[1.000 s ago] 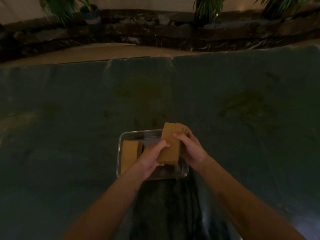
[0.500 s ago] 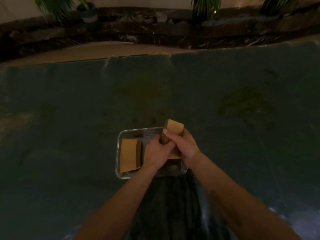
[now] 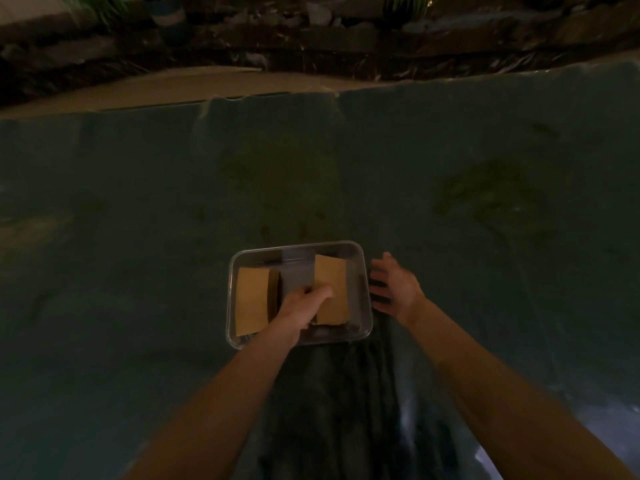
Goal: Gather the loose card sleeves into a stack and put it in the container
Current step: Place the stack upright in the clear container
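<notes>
A clear rectangular container (image 3: 360, 271) sits on the dark teal cloth just in front of me. Inside it lie two tan stacks of card sleeves. The left stack (image 3: 252, 301) rests flat by the left wall. The right stack (image 3: 332, 282) lies flat on the right side, and my left hand (image 3: 304, 306) presses its fingers on that stack's near left edge. My right hand (image 3: 394, 289) hovers just outside the container's right wall, fingers spread, holding nothing.
The teal cloth (image 3: 138, 220) covers the whole table, with faint stains at the middle and right. Its far edge meets a pale strip, then a dark stone ledge (image 3: 311, 46) with potted plants. My dark-clothed lap shows below the container.
Both hands held the right stack upright above the container; now it lies flat inside. My right hand has let go and moved out to the right. The left hand stays on the stack.
</notes>
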Demonstrator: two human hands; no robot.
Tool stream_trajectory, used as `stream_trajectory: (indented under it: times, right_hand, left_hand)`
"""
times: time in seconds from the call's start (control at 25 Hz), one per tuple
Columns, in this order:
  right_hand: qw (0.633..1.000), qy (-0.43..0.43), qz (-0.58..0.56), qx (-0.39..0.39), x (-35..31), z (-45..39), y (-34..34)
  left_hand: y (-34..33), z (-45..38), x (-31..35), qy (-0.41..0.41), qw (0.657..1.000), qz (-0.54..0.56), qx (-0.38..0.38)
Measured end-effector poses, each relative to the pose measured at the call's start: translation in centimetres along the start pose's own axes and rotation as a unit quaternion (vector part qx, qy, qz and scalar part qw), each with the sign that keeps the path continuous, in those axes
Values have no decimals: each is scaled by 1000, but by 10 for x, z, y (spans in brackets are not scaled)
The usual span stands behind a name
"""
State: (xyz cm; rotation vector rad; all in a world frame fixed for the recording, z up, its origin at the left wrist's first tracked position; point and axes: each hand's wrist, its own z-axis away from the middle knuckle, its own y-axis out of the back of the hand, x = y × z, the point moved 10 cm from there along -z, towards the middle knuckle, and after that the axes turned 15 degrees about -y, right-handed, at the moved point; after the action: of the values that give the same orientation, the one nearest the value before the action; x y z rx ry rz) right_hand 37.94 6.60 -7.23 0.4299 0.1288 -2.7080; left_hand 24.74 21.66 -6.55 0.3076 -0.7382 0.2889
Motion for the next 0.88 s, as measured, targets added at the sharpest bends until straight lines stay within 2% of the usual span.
stream_trajectory:
  times: [0.12, 0.32, 0.44, 0.6, 0.76, 0.88]
  right_hand:
    - [1000, -16, 18, -16, 8, -4, -4]
    - [999, -18, 35, -31, 8, -2, -9]
    - [999, -7, 39, -34, 5, -1, -13]
    - [999, -1, 44, -21, 5, 1, -15]
    - [999, 2, 48, -18, 5, 3, -17]
    - [999, 6, 51, -16, 5, 4, -16]
  left_hand:
    - [-13, -11, -7, 35, 999, -18, 12]
    - [-26, -27, -14, 45, 998, -48, 5]
    - [-27, -33, -9, 1, 992, -127, -11]
    - [-33, -36, 9, -97, 959, -265, -1]
    - [-30, -35, 13, -93, 929, -357, 15]
    - [-30, -37, 11, -83, 943, -324, 4]
